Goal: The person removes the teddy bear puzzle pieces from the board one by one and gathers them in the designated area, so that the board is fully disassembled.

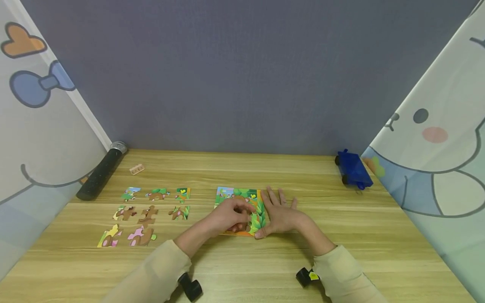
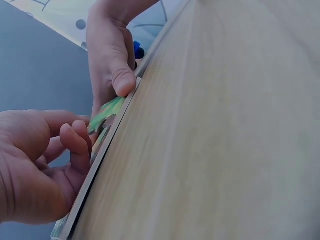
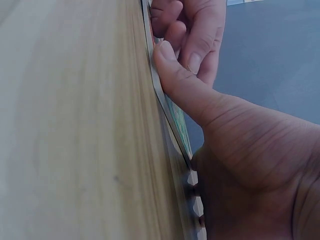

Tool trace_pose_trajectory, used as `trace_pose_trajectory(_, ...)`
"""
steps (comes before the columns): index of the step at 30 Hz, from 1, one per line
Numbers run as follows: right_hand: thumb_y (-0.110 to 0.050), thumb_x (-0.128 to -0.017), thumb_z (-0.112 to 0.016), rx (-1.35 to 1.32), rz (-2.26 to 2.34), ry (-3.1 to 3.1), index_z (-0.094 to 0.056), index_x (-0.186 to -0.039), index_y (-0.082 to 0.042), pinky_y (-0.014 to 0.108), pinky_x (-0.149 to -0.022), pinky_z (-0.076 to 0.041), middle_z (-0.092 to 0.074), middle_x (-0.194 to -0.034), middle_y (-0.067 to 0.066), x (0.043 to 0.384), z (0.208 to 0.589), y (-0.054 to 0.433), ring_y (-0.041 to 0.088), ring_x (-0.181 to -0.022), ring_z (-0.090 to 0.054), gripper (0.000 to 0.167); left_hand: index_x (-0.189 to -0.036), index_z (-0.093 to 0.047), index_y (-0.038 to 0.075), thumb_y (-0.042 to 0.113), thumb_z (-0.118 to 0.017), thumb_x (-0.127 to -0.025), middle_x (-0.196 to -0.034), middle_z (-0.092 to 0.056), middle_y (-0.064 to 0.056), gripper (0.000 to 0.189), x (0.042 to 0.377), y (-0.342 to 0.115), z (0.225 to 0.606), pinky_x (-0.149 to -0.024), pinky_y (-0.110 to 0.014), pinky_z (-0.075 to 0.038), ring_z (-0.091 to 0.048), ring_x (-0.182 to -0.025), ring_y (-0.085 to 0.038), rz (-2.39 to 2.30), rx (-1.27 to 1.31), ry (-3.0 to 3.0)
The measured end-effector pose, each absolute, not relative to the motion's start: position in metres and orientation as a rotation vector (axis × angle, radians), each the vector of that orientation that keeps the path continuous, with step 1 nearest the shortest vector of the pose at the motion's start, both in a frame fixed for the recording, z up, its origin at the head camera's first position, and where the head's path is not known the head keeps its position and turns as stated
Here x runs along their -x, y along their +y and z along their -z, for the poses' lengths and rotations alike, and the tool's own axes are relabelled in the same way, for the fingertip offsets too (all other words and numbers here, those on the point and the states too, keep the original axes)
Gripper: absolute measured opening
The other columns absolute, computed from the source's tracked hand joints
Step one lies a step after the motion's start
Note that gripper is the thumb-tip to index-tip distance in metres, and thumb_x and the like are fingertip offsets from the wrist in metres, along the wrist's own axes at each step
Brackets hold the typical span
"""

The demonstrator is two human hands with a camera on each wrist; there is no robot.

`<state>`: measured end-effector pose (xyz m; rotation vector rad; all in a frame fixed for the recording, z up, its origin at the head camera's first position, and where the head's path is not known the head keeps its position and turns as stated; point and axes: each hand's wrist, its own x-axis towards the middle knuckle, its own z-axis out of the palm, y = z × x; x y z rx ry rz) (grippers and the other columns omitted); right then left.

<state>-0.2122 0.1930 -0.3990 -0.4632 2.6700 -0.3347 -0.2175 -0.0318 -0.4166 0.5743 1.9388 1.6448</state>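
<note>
A colourful jigsaw board lies on the table in front of the person, showing a brown animal and green leaves. Over its lower right, the left hand bends its fingers and pinches a green puzzle piece, which tilts up from the board in the left wrist view. The fingertips partly hide this piece. At the board's right edge, the right hand lies spread, its thumb resting along the near corner. Loose puzzle pieces lie in rows left of the board.
A black microphone lies at the far left beside a small pinkish block. At the far right sits a blue toy cart. A grey partition rises behind the wooden table, with printed panels on both sides.
</note>
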Motion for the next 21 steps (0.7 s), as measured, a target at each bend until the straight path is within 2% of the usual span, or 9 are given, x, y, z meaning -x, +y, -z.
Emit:
trace_pose_trajectory(5,-0.075,-0.072,-0.075,0.462,0.336,2.67,0.002,-0.162,-0.009,0.084,-0.101,0.003,0.015,-0.166,0.017,0.212,0.399,0.193,0.049,-0.147,0.015,0.136,-0.119,-0.067,-0.001,0.002,-0.064,-0.097,-0.088,-0.065,-0.011,0.022,0.215,-0.029,0.417,-0.046,-0.022,-0.044,-0.055,-0.052,-0.011,-1.679,-0.53,1.96)
trace_pose_trajectory(9,-0.076,-0.072,-0.075,0.464,0.338,2.667,0.002,-0.163,-0.009,0.084,-0.101,0.003,0.015,-0.166,0.017,0.213,0.4,0.194,0.049,-0.147,0.014,0.136,-0.119,-0.064,0.0,0.0,-0.064,-0.097,-0.088,-0.068,-0.014,0.022,0.212,-0.026,0.418,-0.045,-0.022,-0.046,-0.058,-0.053,-0.012,-1.671,-0.537,2.005)
trace_pose_trajectory(21,-0.076,-0.072,-0.074,0.463,0.34,2.666,0.002,-0.162,-0.009,0.084,-0.101,0.004,0.016,-0.166,0.017,0.212,0.399,0.194,0.049,-0.147,0.015,0.136,-0.124,-0.062,0.001,0.004,-0.066,-0.097,-0.091,-0.067,-0.014,0.027,0.21,-0.036,0.419,-0.049,-0.023,-0.046,-0.057,-0.055,-0.012,-1.786,-0.452,1.979)
